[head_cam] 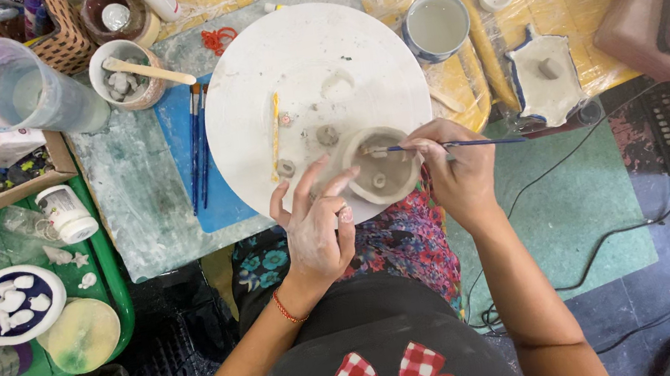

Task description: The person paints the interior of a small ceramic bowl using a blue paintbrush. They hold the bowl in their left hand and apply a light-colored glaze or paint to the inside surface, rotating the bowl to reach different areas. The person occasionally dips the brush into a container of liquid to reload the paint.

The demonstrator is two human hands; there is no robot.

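A small grey clay bowl sits at the near edge of a round white board. My left hand rests beside the bowl, thumb and fingers touching its left wall. My right hand pinches a thin blue-handled brush, its tip reaching inside the bowl's rim. Small clay lumps and a yellow tool lie on the board.
Two brushes lie on a blue mat. A cup of clay bits with a wooden stick, a plastic jug, a blue-rimmed cup, a white clay dish and a green tray with a painted dish surround the board. Cables cross the floor.
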